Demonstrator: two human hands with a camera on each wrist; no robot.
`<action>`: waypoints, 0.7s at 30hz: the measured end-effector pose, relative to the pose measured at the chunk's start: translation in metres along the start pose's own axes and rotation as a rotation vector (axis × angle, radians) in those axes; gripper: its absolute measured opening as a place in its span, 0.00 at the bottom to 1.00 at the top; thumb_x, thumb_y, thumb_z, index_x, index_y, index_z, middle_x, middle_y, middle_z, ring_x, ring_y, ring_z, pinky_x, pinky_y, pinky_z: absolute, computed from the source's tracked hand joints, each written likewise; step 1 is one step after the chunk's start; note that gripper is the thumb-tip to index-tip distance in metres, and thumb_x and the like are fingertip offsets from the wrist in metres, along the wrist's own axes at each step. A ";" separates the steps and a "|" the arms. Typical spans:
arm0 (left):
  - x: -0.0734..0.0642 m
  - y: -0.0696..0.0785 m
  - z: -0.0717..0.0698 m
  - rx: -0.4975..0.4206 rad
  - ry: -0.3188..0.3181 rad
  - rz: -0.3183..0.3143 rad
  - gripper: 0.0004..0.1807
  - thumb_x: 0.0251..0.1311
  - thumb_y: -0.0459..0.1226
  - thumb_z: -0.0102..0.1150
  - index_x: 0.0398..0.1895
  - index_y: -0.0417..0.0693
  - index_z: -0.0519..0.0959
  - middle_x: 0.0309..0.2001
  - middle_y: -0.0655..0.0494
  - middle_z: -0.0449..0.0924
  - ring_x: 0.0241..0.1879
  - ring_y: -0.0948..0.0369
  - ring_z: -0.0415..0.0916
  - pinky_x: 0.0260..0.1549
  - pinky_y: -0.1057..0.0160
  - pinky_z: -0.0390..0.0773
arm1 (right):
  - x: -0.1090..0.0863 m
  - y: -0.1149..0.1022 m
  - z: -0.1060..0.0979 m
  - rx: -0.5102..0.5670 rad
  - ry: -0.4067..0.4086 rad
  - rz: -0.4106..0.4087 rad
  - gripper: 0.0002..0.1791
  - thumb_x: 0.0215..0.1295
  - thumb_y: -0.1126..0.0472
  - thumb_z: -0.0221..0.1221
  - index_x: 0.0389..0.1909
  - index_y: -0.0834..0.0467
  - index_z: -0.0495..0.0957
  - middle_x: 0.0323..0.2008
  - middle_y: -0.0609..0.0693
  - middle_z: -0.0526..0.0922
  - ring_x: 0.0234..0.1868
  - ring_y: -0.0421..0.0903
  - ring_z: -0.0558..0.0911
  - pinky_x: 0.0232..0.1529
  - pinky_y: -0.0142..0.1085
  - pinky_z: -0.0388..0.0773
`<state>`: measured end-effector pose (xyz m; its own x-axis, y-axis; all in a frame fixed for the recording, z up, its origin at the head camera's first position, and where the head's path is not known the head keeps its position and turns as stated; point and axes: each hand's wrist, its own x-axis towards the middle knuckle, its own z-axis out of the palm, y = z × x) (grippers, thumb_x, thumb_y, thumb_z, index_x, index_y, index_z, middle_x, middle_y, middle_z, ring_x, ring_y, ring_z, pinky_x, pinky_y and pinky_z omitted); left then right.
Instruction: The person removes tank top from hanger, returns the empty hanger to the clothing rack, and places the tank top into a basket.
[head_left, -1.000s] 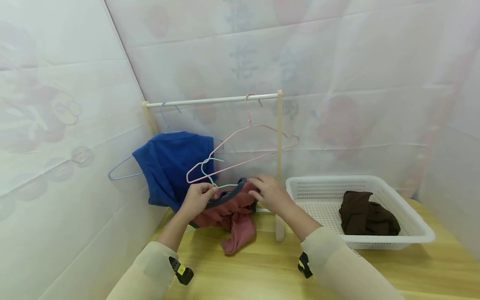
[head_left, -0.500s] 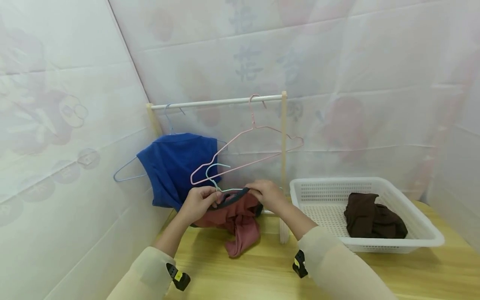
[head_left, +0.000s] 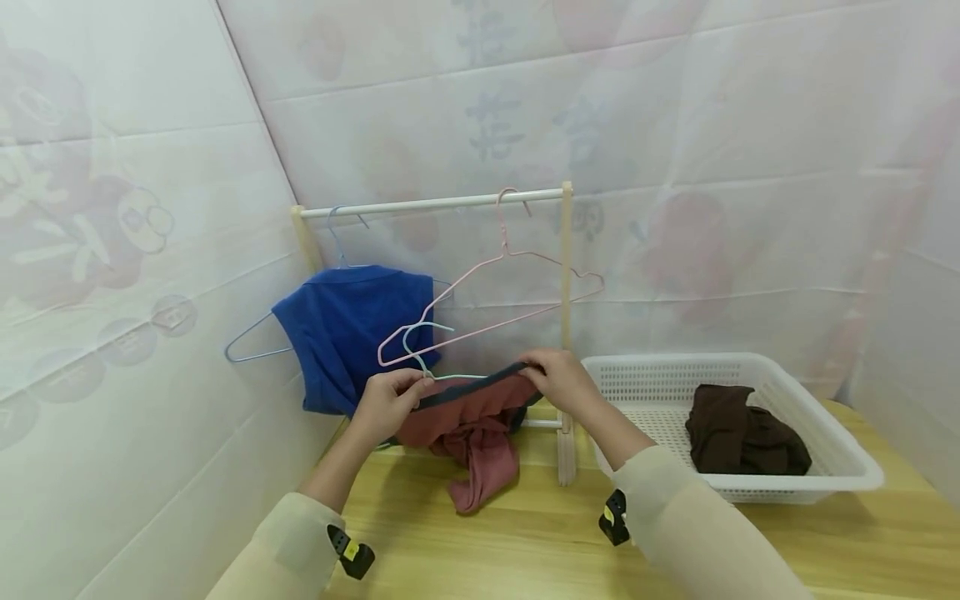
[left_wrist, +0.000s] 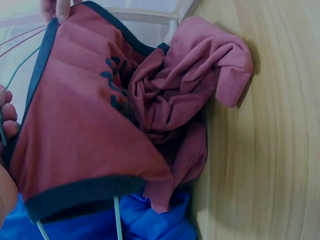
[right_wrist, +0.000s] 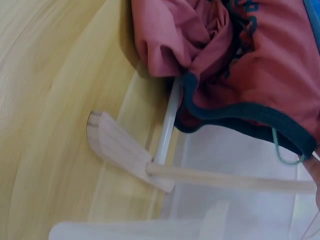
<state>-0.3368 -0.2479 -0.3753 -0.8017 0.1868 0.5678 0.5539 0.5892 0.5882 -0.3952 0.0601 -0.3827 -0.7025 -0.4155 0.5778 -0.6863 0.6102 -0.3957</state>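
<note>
1. Blue garment (head_left: pixel 352 333) already hangs on the rail (head_left: pixel 435 202), at 10 o'clock.
2. Left hand (head_left: pixel 386 402) pinches the red shirt (head_left: pixel 468 421) and green hanger (head_left: pixel 427 354).
3. Right hand (head_left: pixel 562 383) pinches the dark hem; the shirt is not yet hung.
4. Brown garment (head_left: pixel 746 440) waits in the basket (head_left: pixel 832 479), at 3 o'clock.

The shirt (head_left: pixel 472 425) is showing up dusty red with a dark grey-blue edge and dark letters on the front, and a thin green hanger (head_left: pixel 423 354) is poking out of it. A bright blue top (head_left: pixel 348 333) is hanging on a light blue hanger (head_left: pixel 251 337) beside a pink hanger (head_left: pixel 510 292). A dark brown cloth (head_left: pixel 742 437) is lying in a white basket (head_left: pixel 840 475) on the light yellow wooden desk (head_left: pixel 540 542).
</note>
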 end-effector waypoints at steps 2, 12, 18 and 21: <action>0.000 0.000 -0.003 0.004 0.008 -0.005 0.10 0.66 0.42 0.61 0.35 0.45 0.85 0.20 0.60 0.75 0.18 0.64 0.68 0.16 0.66 0.69 | -0.003 0.005 -0.003 0.000 -0.022 0.018 0.03 0.67 0.57 0.63 0.37 0.51 0.83 0.32 0.46 0.83 0.31 0.41 0.79 0.32 0.37 0.76; 0.004 -0.002 -0.007 0.053 0.091 0.054 0.08 0.66 0.41 0.62 0.35 0.47 0.86 0.25 0.55 0.81 0.20 0.67 0.68 0.21 0.69 0.69 | -0.010 0.021 -0.008 -0.068 -0.124 -0.028 0.21 0.60 0.44 0.66 0.19 0.49 0.68 0.22 0.43 0.66 0.24 0.41 0.65 0.29 0.35 0.64; 0.006 -0.002 -0.008 0.063 0.100 0.059 0.07 0.65 0.39 0.63 0.34 0.46 0.87 0.22 0.55 0.80 0.19 0.67 0.67 0.21 0.69 0.68 | -0.016 0.024 -0.013 -0.142 -0.200 0.039 0.22 0.60 0.41 0.65 0.20 0.49 0.68 0.18 0.43 0.65 0.21 0.41 0.64 0.26 0.35 0.62; 0.007 -0.001 -0.008 0.048 0.087 0.037 0.07 0.65 0.39 0.63 0.34 0.47 0.87 0.24 0.57 0.81 0.19 0.66 0.68 0.21 0.69 0.69 | -0.019 0.024 -0.013 -0.145 -0.239 0.107 0.22 0.59 0.42 0.66 0.18 0.50 0.70 0.16 0.42 0.66 0.19 0.40 0.65 0.23 0.34 0.63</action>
<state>-0.3417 -0.2536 -0.3675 -0.7572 0.1413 0.6377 0.5696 0.6206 0.5389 -0.3963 0.0915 -0.3936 -0.8057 -0.4798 0.3473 -0.5840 0.7418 -0.3298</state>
